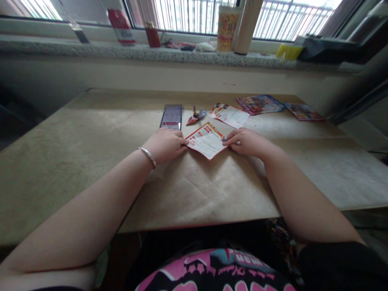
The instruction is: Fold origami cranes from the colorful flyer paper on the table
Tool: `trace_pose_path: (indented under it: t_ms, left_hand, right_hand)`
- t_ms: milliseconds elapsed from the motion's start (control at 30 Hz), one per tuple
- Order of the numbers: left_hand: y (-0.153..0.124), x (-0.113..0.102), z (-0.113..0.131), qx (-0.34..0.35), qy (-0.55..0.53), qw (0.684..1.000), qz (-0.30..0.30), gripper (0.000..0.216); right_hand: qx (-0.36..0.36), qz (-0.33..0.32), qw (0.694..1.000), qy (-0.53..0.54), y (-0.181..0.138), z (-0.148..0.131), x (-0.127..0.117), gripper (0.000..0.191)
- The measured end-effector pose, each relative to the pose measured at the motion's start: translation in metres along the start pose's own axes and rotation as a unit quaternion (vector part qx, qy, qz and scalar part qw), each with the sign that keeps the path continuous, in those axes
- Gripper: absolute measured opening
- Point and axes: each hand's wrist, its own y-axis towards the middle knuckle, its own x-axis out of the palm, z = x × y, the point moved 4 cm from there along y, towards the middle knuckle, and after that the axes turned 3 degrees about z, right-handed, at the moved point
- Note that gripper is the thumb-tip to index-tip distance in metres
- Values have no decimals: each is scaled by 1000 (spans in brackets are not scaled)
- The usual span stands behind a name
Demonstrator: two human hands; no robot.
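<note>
A square sheet of printed paper (207, 140), white with red and yellow print, lies cornerwise between my hands. Its left corner is pinched by my left hand (168, 144), which wears a silver bangle on the wrist. At the opposite corner, the fingers of my right hand (250, 142) grip the sheet. Just beyond my left hand lies a phone (171, 116) with its screen lit. A small folded paper crane (196, 116) stands behind the sheet. More printed sheets (232, 116) lie beyond my right hand.
Colourful printed papers (262, 104) and another small stack (304, 112) lie at the table's back right. The table (91, 161) ends below a stone windowsill (182, 54). On the sill stand a patterned cup (227, 30), a cylinder (247, 26), a red can (121, 26) and a yellow object (289, 51).
</note>
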Motion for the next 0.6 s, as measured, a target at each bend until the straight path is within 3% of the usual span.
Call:
trace_pose_path:
  t_ms: [200, 400, 600]
  left_hand:
    - [2, -1, 1, -6, 24, 1000, -8, 36]
    - [6, 2, 0, -50, 4, 998, 25, 49]
    - [6, 6, -8, -108, -32, 993, 30, 40]
  right_hand:
    - [43, -12, 998, 48, 1, 5, -1, 29]
    - [127, -22, 991, 38, 3, 8, 0, 24]
    - [182, 5, 983, 41, 6, -3, 5, 31]
